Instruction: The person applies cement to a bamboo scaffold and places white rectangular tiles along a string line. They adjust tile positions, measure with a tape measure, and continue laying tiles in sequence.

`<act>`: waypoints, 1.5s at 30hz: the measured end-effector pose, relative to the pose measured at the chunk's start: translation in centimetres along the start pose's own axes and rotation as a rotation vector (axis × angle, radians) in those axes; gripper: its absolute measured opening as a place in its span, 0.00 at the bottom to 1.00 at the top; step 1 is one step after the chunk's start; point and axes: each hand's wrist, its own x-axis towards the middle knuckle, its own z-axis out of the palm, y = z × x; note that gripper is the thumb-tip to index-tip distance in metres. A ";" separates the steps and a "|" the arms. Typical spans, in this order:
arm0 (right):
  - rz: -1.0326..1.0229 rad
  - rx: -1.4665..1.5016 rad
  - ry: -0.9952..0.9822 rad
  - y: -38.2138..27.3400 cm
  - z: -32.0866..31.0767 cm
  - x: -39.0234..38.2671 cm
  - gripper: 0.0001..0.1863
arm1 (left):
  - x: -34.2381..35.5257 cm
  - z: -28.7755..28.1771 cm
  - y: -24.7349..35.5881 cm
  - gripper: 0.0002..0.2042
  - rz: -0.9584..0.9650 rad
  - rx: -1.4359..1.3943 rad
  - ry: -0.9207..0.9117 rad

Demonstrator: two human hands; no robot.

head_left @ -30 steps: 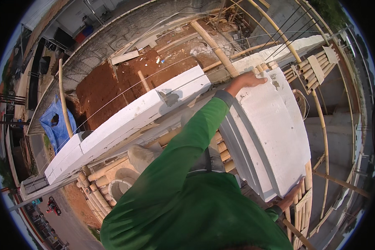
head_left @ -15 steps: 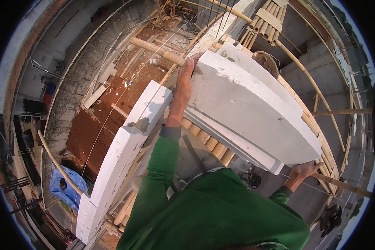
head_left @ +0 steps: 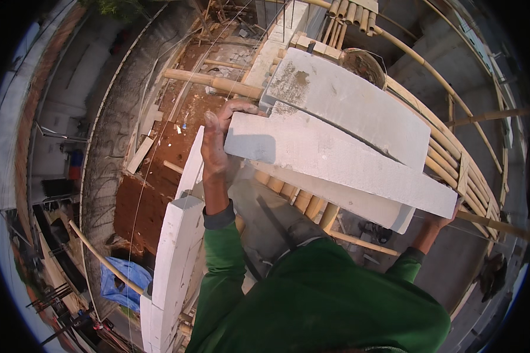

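My left hand (head_left: 217, 139) grips the left end of a long white lightweight concrete block (head_left: 335, 159), its fingers curled over that end. My right hand (head_left: 443, 216) holds the same block at its far right end, partly hidden by it. The block is tipped up on its long edge. Behind it lie other pale blocks (head_left: 347, 100), the top one with a stained, rough patch. Below the held block, part of another slab and bamboo poles (head_left: 300, 203) show.
A course of white blocks (head_left: 174, 259) runs down my left along a taut string. Bamboo scaffolding (head_left: 444, 147) and a bucket with mortar (head_left: 362, 66) are at right and back. At left, red soil (head_left: 136, 206) and a blue tarp (head_left: 123, 276) lie below.
Both hands have moved the held block: it has tilted up from lying flat, its narrow face now upward, uncovering the block behind. The view has also turned.
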 end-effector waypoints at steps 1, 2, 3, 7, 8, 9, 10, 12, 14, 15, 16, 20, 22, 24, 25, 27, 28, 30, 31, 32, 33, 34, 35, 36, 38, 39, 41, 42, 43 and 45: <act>-0.023 0.001 -0.045 0.2 -0.3 0.2 0.30 | 0.3 0.5 1.3 0.44 0.061 0.062 -0.055; -0.027 -0.020 -0.058 0.3 -0.4 0.4 0.32 | 0.5 0.9 2.8 0.39 0.110 0.144 -0.106; -0.029 -0.033 -0.071 0.4 -0.3 0.3 0.33 | 0.4 1.2 4.4 0.35 0.158 0.237 -0.152; -0.071 -0.294 -0.088 0.3 3.3 -0.6 0.34 | 0.3 6.6 5.2 0.09 0.591 0.700 -0.138; -0.079 -0.419 -0.107 0.2 4.6 -0.9 0.34 | 0.1 8.5 4.3 0.09 0.704 0.685 -0.117; -0.090 -0.555 -0.147 0.2 6.5 -0.8 0.34 | 0.1 10.3 3.5 0.09 0.779 0.670 -0.121; -0.111 -0.690 -0.203 0.5 8.3 -0.9 0.34 | 0.0 11.8 2.8 0.09 0.798 0.719 -0.112; -0.157 -0.911 -0.332 1.2 11.9 -1.1 0.34 | -1.1 12.9 1.5 0.31 0.782 1.030 -0.120; -0.207 -1.038 -0.468 2.1 15.3 -1.2 0.35 | -1.6 13.1 0.9 0.45 0.361 1.499 -0.429; -0.225 -1.086 -0.536 2.4 16.9 -1.2 0.35 | -1.3 13.0 0.9 0.47 0.393 1.440 -0.419; -0.237 -1.119 -0.602 2.6 18.2 -1.5 0.35 | -1.0 12.7 1.1 0.50 0.376 1.393 -0.477; -0.261 -1.213 -0.823 3.6 22.7 -2.9 0.36 | -0.1 12.6 0.4 0.52 0.486 1.546 -0.576; -0.273 -1.252 -0.933 4.0 24.6 -3.7 0.37 | -0.1 12.8 -0.6 0.42 0.555 1.551 -0.501; -0.283 -1.273 -1.024 4.2 26.1 -4.6 0.38 | 0.3 13.1 -1.0 0.36 0.431 1.521 -0.543; -0.280 -1.288 -1.069 3.9 26.4 -5.1 0.38 | 0.2 12.9 -1.4 0.32 0.565 1.499 -0.417; -0.291 -1.322 -1.139 3.2 26.8 -6.0 0.39 | -0.1 12.8 -1.6 0.31 0.534 1.467 -0.420; -0.291 -1.334 -1.162 2.7 26.7 -6.6 0.39 | -0.4 12.8 -1.5 0.31 0.548 1.443 -0.410; -0.324 -1.356 -1.211 1.6 26.5 -7.4 0.40 | -2.3 12.5 -1.8 0.30 0.676 1.445 -0.361; -0.346 -1.357 -1.235 0.9 26.7 -7.6 0.40 | -3.7 12.2 -1.7 0.32 0.758 1.414 -0.235; -0.367 -1.369 -1.262 0.5 26.9 -8.0 0.40 | -5.5 12.1 -1.2 0.33 0.769 1.460 -0.158; -0.382 -1.382 -1.284 -0.4 27.4 -8.2 0.41 | -7.0 11.8 0.0 0.33 0.727 1.394 -0.155; -0.405 -1.394 -1.304 -1.2 28.2 -8.5 0.41 | -8.8 11.1 1.8 0.32 0.625 1.392 -0.192; -0.431 -1.404 -1.331 -2.3 29.4 -8.8 0.42 | -11.1 10.2 3.9 0.32 0.544 1.377 -0.224; -0.465 -1.405 -1.365 -3.3 31.0 -9.2 0.42 | -13.7 9.5 6.1 0.31 0.503 1.371 -0.202; -0.544 -1.399 -1.433 -5.8 35.4 -10.4 0.43 | -19.3 8.0 11.0 0.29 0.475 1.348 -0.128; -0.598 -1.387 -1.472 -7.1 38.0 -11.4 0.43 | -22.1 7.8 13.3 0.27 0.457 1.418 -0.059; -0.716 -1.343 -1.544 -10.0 43.1 -14.1 0.44 | -27.3 7.9 17.3 0.23 0.445 1.543 0.099; -0.789 -1.311 -1.576 -11.4 45.6 -15.9 0.45 | -29.3 8.1 19.0 0.20 0.486 1.614 0.197; -0.864 -1.265 -1.613 -12.6 48.3 -17.9 0.45 | -31.0 8.4 20.5 0.16 0.518 1.683 0.302; -0.999 -1.196 -1.665 -14.8 52.1 -22.4 0.46 | -33.9 8.3 22.3 0.12 0.749 1.747 0.641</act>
